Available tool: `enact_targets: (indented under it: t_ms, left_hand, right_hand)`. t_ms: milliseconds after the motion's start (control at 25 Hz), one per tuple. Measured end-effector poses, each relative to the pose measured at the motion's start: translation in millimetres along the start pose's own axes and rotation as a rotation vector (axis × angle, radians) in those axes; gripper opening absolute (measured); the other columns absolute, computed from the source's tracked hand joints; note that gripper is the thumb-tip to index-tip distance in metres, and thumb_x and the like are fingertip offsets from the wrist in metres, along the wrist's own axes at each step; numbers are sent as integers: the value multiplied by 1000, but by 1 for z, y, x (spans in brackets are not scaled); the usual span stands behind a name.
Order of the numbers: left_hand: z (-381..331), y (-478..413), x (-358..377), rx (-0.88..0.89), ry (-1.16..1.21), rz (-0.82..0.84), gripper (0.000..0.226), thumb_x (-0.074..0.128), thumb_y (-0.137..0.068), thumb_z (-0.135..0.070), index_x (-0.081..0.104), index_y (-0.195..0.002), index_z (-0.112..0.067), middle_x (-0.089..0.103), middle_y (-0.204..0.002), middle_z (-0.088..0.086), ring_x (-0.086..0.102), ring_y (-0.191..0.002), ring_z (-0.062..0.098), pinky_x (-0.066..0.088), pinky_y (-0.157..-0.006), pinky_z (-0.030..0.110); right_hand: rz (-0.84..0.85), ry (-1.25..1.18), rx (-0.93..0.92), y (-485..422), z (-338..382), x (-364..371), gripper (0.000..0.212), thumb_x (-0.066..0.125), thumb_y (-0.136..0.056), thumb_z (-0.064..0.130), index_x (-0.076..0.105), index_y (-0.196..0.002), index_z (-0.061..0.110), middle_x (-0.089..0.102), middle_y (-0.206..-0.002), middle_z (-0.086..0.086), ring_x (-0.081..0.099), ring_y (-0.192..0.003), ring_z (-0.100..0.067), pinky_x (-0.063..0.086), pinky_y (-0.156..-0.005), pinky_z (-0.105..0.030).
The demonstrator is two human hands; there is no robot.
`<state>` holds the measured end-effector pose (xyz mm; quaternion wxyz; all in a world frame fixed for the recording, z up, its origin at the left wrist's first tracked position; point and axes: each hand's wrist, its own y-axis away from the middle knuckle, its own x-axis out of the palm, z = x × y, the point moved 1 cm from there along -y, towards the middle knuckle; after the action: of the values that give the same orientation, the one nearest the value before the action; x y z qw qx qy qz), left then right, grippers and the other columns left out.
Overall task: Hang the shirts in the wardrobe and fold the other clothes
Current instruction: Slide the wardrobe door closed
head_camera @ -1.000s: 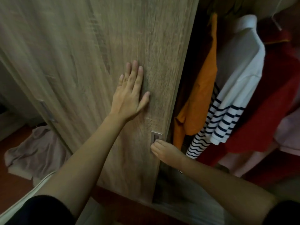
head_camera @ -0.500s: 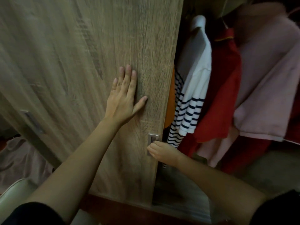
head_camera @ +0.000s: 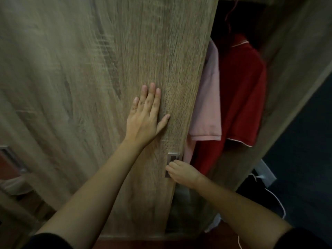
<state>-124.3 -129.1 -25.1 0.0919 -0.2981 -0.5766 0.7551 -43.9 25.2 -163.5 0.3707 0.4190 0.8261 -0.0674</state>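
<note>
A red shirt with pale piping at the collar and sleeve hem hangs inside the wardrobe, in the open gap to the right of both hands' fingers. A pink shirt hangs touching it on the side nearer the fingers, and its left part is hidden behind the edge of the wardrobe door. Above the red shirt a thin hanger hook rises into the dark.

The wood-grain door fills the view to the left of the gap. The left hand lies flat on it, fingers straight, close together and pointing up, with the thumb spread toward the door's edge. Below that thumb, close to the edge, sits a recessed metal handle. The right hand has its fingers curled on it, the tips tucked at the recess.

Right of the shirts stands the wardrobe's side panel. Beyond it, well to the right of the right hand's fingers, a white cable loops down a dark wall from a white socket. Far left of the left hand's fingers, a second metal handle shows at the frame edge. Both arms end in black sleeves at the bottom.
</note>
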Motion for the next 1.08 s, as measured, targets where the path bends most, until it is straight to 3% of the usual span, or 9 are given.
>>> enact_targets:
  t_ms: [80,160,520,880,1080]
  left_hand:
    - [-32,-9,6,3,5,-7,79,37,-95,-50,-7,-148,-12,-19,-156,2,-15,-144,15,-6,-116,32]
    - [-61,-16,13,8,21,-17,78,37,-96,-49,-7,-148,-11,-24,-155,1,-15,-144,15,-8,-116,32]
    - [-167,-41,36,11,41,-60,76,37,-96,-47,-2,-148,-8,-22,-155,4,-14,-144,17,-10,-116,33]
    - [-221,-53,48,-4,3,-68,74,33,-97,-46,-5,-148,-8,-25,-154,5,-18,-143,17,-12,-115,34]
    - [-230,-53,52,-9,-19,-74,74,36,-96,-45,0,-148,-7,-23,-155,6,-15,-144,18,-9,-115,34]
  right_hand:
    - [34,11,15,29,-5,12,23,65,-79,30,70,-99,20,59,-99,3,53,-87,-15,46,-80,-27]
    - [59,21,37,56,-9,20,26,60,-84,27,67,-107,17,58,-107,1,52,-93,-16,46,-86,-28]
    - [218,-68,130,144,-30,64,24,54,-88,28,68,-105,17,57,-106,-1,52,-93,-20,46,-89,-30]
    - [160,-123,163,189,-37,87,30,39,-96,20,60,-113,9,53,-114,-5,50,-101,-24,42,-93,-33]
    - [209,-133,175,198,-37,93,23,52,-89,28,68,-102,18,59,-104,3,54,-92,-18,46,-87,-28]
